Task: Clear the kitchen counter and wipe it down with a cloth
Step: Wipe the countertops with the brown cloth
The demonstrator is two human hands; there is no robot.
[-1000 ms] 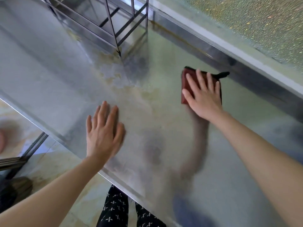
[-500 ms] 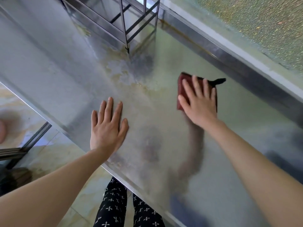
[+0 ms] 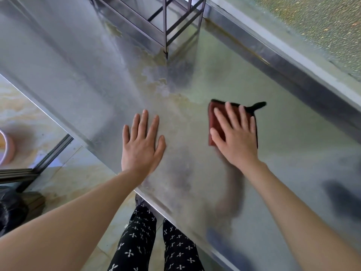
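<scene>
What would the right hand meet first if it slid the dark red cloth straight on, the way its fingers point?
Probably the yellowish residue patch on the steel counter, ahead of the right hand and dark red cloth; further on stands the metal rack's leg.

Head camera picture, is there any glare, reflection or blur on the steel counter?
Head view: the brushed steel counter mirrors both arms as smeared dark shapes; the flat right hand on the folded dark red cloth looks slightly soft; wide-angle bending tilts the counter edges.

Two bare forearms with no sleeves, left hand (image 3: 141,145) and right hand (image 3: 236,139) without rings, black trousers (image 3: 140,241) with small white cross print
</scene>
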